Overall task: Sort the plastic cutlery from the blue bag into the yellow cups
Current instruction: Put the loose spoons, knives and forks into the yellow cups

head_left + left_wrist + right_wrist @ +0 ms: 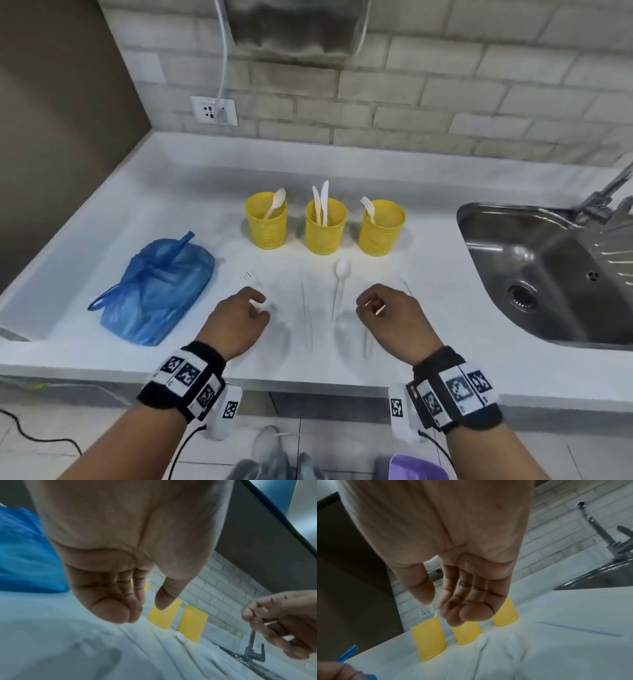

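White counter (445,308): loose cutlery lies near its front edge, sorting underway. Left hand (236,317) and right hand (394,317) hover loosely curled, empty; next, probably pinching the spoon (340,291).

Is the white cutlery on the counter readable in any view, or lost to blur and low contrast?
Head view: only the spoon reads clearly; the fork and other pieces fade into the white counter. Left wrist view: soft, motion-blurred ridges under the left hand. Right wrist view: the same, with the right hand filling the frame.
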